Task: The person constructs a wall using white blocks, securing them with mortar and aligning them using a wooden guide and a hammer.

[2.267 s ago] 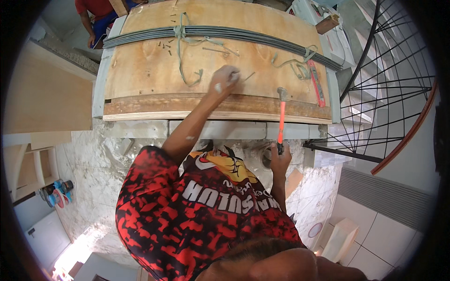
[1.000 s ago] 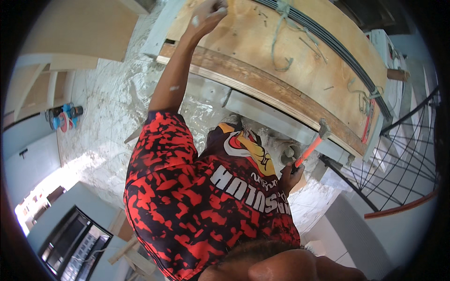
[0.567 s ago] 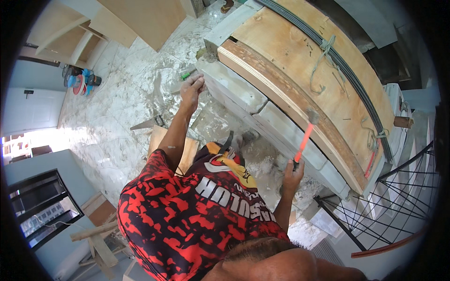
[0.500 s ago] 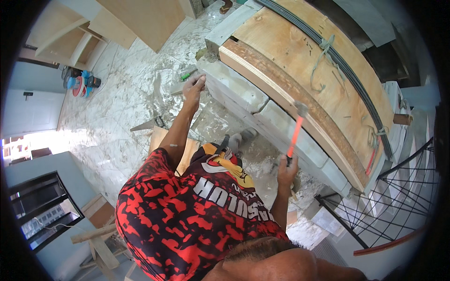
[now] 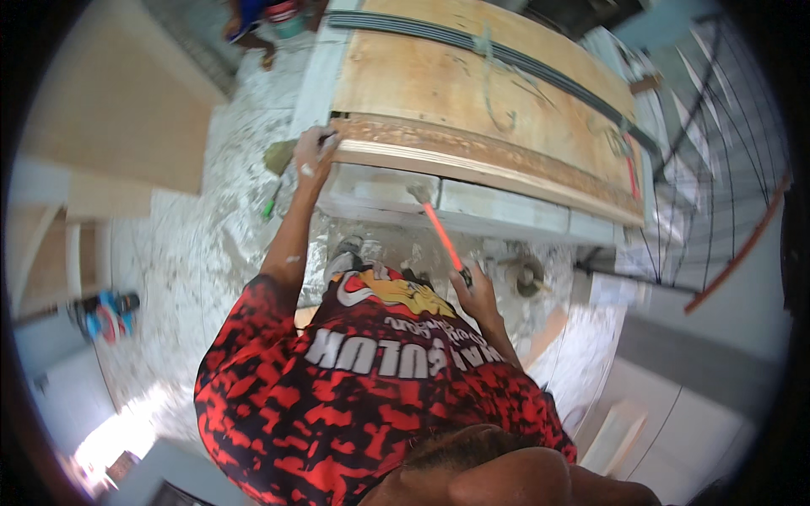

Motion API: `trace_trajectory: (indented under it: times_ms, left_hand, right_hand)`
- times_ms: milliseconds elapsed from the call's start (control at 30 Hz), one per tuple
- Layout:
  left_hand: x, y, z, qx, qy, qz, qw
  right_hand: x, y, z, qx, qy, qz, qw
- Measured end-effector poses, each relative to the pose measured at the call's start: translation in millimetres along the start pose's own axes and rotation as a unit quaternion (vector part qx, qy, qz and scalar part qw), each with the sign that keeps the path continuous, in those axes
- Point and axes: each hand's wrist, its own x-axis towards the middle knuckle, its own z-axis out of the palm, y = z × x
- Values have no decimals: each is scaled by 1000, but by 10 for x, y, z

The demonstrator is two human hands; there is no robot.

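My right hand point(image 5: 477, 295) is closed around the handle of a hammer point(image 5: 443, 234) with an orange shaft. The hammer's grey head is raised in front of the pale block wall point(image 5: 384, 187). My left hand point(image 5: 314, 153) is at the left end of a layered wooden strip point(image 5: 405, 155), which runs along the front of a plywood panel point(image 5: 405, 80). Its fingers are bent together at the strip's corner; what they hold, if anything, is too small to make out.
A bundle of grey rods point(image 5: 540, 72) lies across the panel, tied with cord. A green-handled tool point(image 5: 270, 205) lies on the dusty floor at left. A round container point(image 5: 529, 277) stands right of the hammer. Another person's foot point(image 5: 267, 61) and a bucket point(image 5: 287, 20) show at the far left.
My left hand has moved from the block wall's end up to the wooden strip's left end. The hammer has swung left and nearer to me. The view has turned.
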Motion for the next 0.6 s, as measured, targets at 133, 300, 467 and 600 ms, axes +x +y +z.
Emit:
trace_trajectory:
  times_ms: [133,300,467,600]
  left_hand:
    - [240,-51,-162,44,-158,27,986]
    - [406,-92,-255,53,-216,115,968]
    - [528,-95,-291,27,-219,102,970]
    - [665,-294,-283,-103,-234,121,959]
  right_hand:
    - [265,-370,464,39,45,27,998]
    - [404,-654,901,45,66,65,995]
    - [334,-908,1023,35,71,102,992]
    - [429,-980,1126,31,57,101,993]
